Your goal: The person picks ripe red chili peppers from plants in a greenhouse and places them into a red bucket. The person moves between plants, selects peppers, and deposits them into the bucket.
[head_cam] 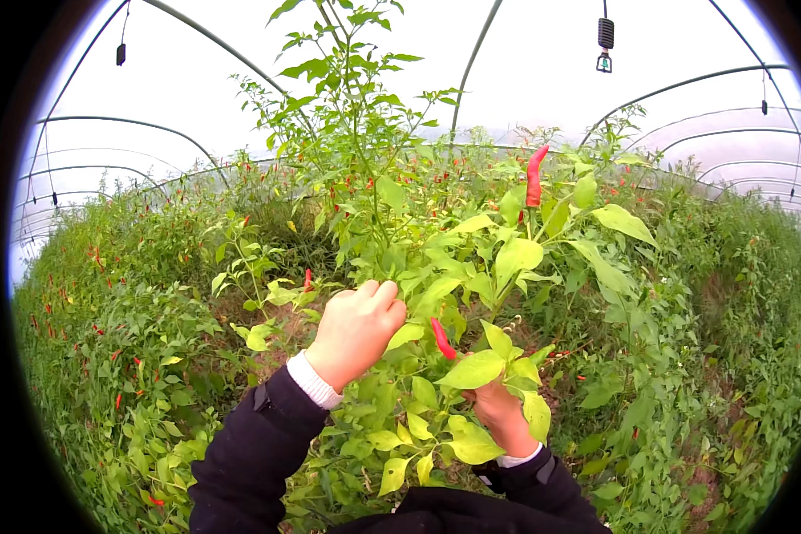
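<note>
My left hand [364, 332] is over the middle of a chili pepper plant [400, 257], back of the hand up and fingers curled. Whatever lies inside those fingers is hidden. Lower and to the right, my right hand [498, 410] reaches in among yellow-green leaves [475, 369], which cover most of its fingers. Just above it a red chili pepper [443, 339] points up and to the left; whether the fingers touch it cannot be seen. Farther up, another red chili pepper [535, 175] stands upright on the same foliage.
Dense pepper plants with small red fruits [118, 402] fill the left side. More green growth [647, 400] crowds the right. A tall leafy stem [357, 120] rises ahead. Overhead are greenhouse hoops [470, 67] and a hanging sprinkler [605, 43].
</note>
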{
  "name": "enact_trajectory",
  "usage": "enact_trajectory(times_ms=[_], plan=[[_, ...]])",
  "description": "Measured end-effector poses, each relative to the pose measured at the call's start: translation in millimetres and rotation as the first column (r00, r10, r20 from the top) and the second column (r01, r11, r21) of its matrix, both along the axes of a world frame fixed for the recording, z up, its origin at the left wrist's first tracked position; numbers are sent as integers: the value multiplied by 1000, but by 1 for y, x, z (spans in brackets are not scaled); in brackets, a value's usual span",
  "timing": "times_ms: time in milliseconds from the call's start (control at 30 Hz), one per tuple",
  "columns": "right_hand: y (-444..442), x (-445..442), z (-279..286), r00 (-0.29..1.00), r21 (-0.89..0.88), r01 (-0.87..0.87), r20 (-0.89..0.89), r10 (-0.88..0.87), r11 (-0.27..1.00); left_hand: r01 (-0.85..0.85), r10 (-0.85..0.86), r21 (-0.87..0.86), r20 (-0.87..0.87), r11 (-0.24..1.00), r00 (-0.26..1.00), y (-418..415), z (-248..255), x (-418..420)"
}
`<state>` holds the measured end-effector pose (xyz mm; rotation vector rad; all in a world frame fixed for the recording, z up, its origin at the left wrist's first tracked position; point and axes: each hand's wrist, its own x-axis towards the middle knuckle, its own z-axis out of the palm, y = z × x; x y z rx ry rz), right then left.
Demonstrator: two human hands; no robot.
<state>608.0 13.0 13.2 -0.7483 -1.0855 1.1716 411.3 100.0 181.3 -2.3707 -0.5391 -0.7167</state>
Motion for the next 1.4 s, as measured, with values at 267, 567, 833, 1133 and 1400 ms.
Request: enact_trajectory(times_ms=[267, 567, 833, 1133, 1400], plan=[[23, 3, -37, 960, 107, 4, -280, 26, 994, 186, -58, -199, 520, 962, 852, 10, -39, 13], [8, -11, 51, 855, 42, 443, -321, -408, 896, 884, 622, 104, 747, -456, 233, -27, -38, -18], [-8, -20, 48, 620, 263, 770, -90, -780, 581, 894, 755, 242, 640, -377, 145, -60, -56, -29], [-45, -66, 65, 656, 472, 675, -32, -754, 568, 921, 919, 252, 337, -298, 205, -106, -128, -68], [-33, -46, 82, 236, 387, 892, 43, -971, 234, 882, 897, 361, 420, -302, 136, -116, -151, -119]])
